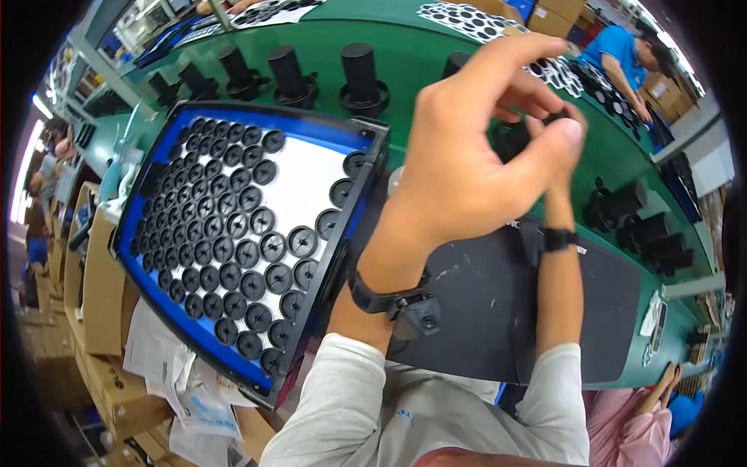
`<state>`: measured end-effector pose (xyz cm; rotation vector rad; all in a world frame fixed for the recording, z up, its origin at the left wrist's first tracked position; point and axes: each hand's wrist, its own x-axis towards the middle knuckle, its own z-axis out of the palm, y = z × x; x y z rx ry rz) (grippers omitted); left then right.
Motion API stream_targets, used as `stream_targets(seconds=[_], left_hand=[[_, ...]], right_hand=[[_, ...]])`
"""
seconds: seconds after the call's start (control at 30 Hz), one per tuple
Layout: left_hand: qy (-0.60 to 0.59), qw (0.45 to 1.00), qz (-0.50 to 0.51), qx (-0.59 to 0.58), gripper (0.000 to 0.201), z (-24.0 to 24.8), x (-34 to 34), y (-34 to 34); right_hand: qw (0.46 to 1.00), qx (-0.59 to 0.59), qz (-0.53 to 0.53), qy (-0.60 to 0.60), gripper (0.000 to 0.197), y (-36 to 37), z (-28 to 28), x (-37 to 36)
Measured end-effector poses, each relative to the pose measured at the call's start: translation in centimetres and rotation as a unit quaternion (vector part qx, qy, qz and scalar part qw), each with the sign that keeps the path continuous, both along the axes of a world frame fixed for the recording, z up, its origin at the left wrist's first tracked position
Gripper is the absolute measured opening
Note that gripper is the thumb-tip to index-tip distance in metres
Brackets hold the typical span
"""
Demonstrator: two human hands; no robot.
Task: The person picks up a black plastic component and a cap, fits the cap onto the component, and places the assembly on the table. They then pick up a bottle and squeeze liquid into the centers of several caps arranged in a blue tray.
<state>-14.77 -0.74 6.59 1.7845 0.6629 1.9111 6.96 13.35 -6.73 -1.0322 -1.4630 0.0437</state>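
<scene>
In the head view, here come both hands, raised together over the black mat (467, 311) on the green bench (412, 58)! The left hand (467, 167) is in front, its back toward us, fingers curled over and thumb reaching across, with a strapped device (416, 315) on the wrist. The right hand (562, 171) is tucked behind it, mostly covered, a dark band (559, 240) at its wrist. And there's the black part (510, 140), peeking through the gap between the left thumb and fingers; whether either hand is pinching it, I can't tell from here, because the fingertips overlap.

Over to the left, what a crowd: a blue-lined tray (152, 300) sits tilted, packed with round black discs (272, 247), white base showing through near its upper right. Behind it, black cylinders (359, 74) on wider feet line up along the bench, and more (657, 233) lie on the right. Up at the far edge, a white sheet (467, 19) full of round shapes; off right, a co-worker in a blue shirt (611, 50) bends over similar material.
</scene>
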Motion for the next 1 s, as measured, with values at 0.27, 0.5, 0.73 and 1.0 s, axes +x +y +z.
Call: stream_targets(seconds=[0.27, 0.5, 0.73, 1.0], left_hand=[[0.070, 0.996, -0.021, 0.058, 0.045, -1.4, 5.9, -2.3], [0.337, 0.934, 0.002, 0.115, 0.041, 3.5, 6.3, -5.4], [0.575, 0.794, 0.082, -0.180, 0.033, 5.0, -3.7, -2.7], [0.679, 0.588, 0.166, -0.407, 0.050, -11.1, -15.8, -4.4]], right_hand=[[0.916, 0.056, 0.261, 0.298, 0.057, -8.6, 9.3, 6.8], [0.874, 0.066, 0.330, 0.352, 0.048, -10.2, 10.6, 8.7], [0.913, 0.096, 0.268, 0.292, 0.049, -10.9, 11.3, 10.2], [0.880, 0.098, 0.329, 0.328, 0.049, -11.0, 11.1, 9.3]])
